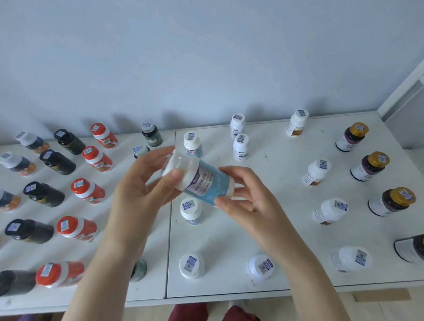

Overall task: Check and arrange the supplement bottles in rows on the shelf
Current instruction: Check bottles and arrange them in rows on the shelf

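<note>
Over the middle of the white shelf point(263, 236), a person holds a blue-labelled bottle point(204, 184) in the air with both hands. It lies tilted on its side, with its white cap toward ten o'clock and its base toward four o'clock. The left hand point(138, 191) grips the cap end, thumb on the near side and fingers curled behind. The right hand point(250, 201) pinches the base end between thumb and fingertips.

At twelve o'clock from the held bottle a second blue bottle point(193, 146) stands upright on the shelf. A third blue bottle point(191, 210) stands at six o'clock, partly hidden beneath the held one.

Toward nine o'clock, red-capped bottles point(89, 190) and black bottles point(44, 194) run in columns from near to far, with orange-bottomed bottles point(1, 199) at the edge. Toward three o'clock stand white bottles point(316, 173) and, farther out, gold-capped bottles point(370, 166). Most caps bear small code stickers point(323, 164).
</note>
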